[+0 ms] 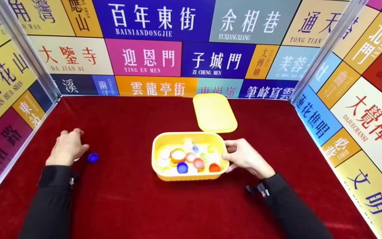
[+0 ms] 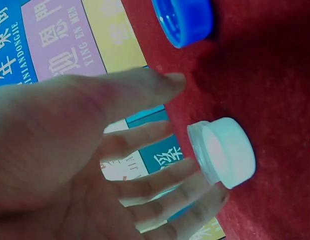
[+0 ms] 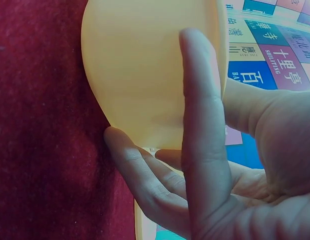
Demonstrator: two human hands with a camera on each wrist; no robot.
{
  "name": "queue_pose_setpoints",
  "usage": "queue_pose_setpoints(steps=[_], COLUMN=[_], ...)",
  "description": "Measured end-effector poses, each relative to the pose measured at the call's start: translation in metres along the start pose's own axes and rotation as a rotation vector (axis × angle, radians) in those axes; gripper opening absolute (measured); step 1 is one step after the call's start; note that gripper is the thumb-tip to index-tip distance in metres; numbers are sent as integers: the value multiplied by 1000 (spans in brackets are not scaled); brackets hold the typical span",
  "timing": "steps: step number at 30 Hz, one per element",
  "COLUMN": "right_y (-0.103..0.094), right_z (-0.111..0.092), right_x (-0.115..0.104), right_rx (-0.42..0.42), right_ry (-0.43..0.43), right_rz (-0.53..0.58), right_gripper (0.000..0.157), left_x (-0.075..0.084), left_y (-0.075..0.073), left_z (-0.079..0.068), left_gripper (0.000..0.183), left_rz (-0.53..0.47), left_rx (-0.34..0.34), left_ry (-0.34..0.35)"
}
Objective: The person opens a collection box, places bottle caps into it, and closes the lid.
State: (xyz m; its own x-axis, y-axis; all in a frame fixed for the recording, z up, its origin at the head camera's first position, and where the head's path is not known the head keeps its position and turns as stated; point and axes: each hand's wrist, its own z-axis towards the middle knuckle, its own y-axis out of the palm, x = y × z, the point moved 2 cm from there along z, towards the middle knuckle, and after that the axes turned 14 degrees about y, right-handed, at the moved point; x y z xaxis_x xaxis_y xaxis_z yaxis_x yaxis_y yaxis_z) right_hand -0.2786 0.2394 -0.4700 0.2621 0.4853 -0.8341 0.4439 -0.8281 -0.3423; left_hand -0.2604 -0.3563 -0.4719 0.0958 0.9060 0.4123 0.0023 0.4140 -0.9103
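My left hand (image 1: 66, 147) hovers low over the red cloth at the left, its fingers loosely spread. Just past those fingertips, a white bottle cap (image 2: 234, 155) with a clear part on its back stands on edge. On the thumb side lies a blue bottle cap (image 1: 93, 157), apart from the hand. My right hand (image 1: 248, 158) grips the right end of a yellow plastic box (image 1: 187, 178), thumb at the rim and fingers against the outer wall. Inside the box are several bottle caps in white, blue, pink, orange and red.
Behind the box lies a yellow lid (image 1: 215, 113), flat on the red cloth (image 1: 124, 205). Panels with printed place names (image 1: 144, 58) enclose the table at the back and both sides, with metal corner posts (image 1: 323, 49).
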Motion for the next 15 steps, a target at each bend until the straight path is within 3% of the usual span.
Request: queue_pose_setpoints(steps=[7,15], right_y=[0,-1], right_z=[1,1], right_x=[0,1], right_rx=[4,-1], right_ry=[11,-5], right_rz=[6,6], right_gripper=[52,55], left_x=[-4,-1], left_y=[1,2], left_z=[1,3], left_gripper=[42,36], left_rz=[19,15], left_rx=[28,52], left_ry=[72,100])
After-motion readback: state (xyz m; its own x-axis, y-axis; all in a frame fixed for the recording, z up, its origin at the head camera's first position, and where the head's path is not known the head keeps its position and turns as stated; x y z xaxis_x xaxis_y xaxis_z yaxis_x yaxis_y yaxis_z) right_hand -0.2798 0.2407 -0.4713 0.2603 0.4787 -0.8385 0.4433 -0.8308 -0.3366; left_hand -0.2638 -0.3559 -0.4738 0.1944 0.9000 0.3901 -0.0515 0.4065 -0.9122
